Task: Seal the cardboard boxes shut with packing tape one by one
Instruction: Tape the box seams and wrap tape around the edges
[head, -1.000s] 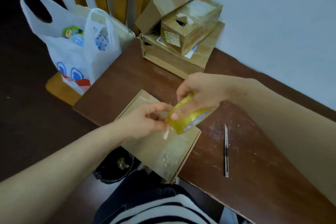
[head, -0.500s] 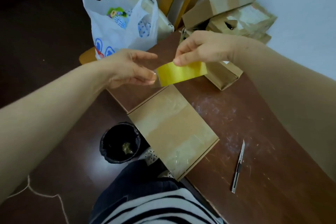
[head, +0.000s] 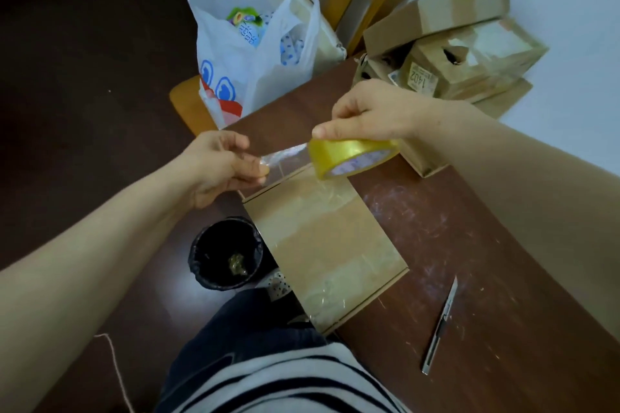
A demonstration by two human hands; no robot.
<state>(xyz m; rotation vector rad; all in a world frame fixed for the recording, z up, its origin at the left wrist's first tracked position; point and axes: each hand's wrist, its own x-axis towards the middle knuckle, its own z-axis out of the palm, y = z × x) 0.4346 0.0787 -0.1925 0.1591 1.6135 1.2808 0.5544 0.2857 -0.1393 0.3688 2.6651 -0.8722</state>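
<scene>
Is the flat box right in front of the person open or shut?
Shut: the flat box lies closed on the table, lid flat, with clear tape shining across it.

The scuffed, dark brown wooden table (head: 503, 278) carries a flat cardboard box (head: 328, 245) along its near edge. A slim metal knife (head: 441, 323) lies right of that box, apart from it. A stack of cardboard boxes (head: 469, 57) sits beyond that box.

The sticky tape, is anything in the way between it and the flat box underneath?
Nothing visible is. The right hand holds the tape roll, and the left hand pinches its pulled-out strip, both above the far end of the flat box. The knife lies off to the side.
</scene>
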